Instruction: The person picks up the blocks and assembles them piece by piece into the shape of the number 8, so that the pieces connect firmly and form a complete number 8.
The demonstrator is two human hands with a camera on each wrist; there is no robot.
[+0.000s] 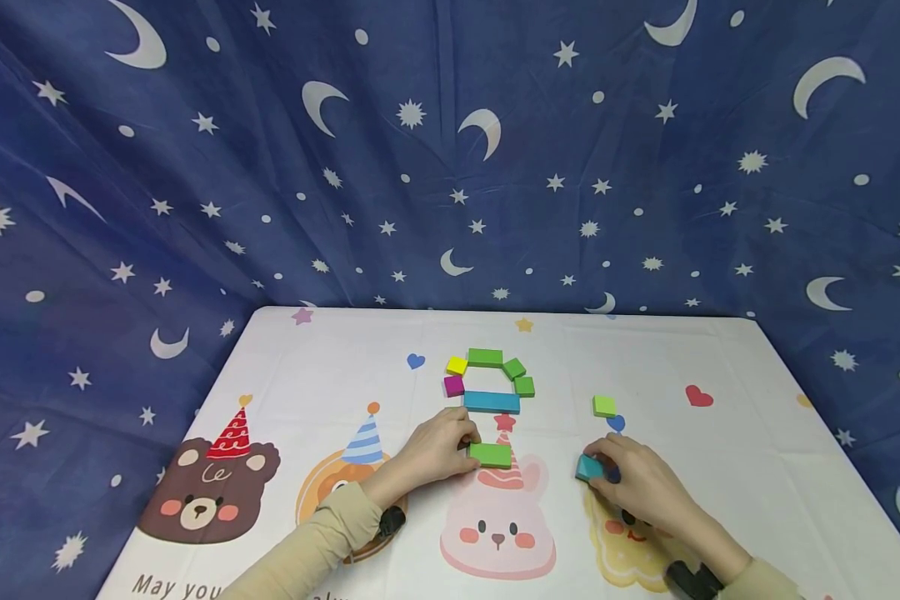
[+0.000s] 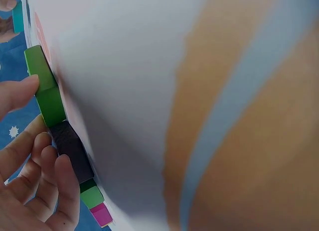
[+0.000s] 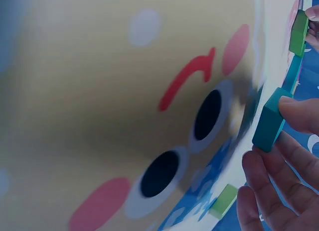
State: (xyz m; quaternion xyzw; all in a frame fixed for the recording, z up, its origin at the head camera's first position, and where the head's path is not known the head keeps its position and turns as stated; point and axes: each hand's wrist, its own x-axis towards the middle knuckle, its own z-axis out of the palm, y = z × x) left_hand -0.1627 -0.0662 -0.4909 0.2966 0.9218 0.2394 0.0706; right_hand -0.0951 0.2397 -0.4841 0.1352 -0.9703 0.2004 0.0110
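Observation:
In the head view, my left hand (image 1: 437,446) pinches one end of a green rectangular block (image 1: 491,456) just below a ring of toy blocks. The left wrist view shows the thumb against this green block (image 2: 46,86), with a dark block (image 2: 74,150) beside the other fingers; I cannot tell whether they touch it. My right hand (image 1: 641,479) pinches a blue-teal block (image 1: 589,468), held between thumb and fingertips in the right wrist view. The ring has a long blue block (image 1: 492,402) at its near side.
Green blocks (image 1: 486,357), a yellow block (image 1: 457,366) and a magenta block (image 1: 453,386) make up other parts of the ring. A loose light-green block (image 1: 604,407) lies beyond my right hand. The white tablecloth (image 1: 330,358) carries printed animals; a starry blue curtain (image 1: 420,167) hangs behind.

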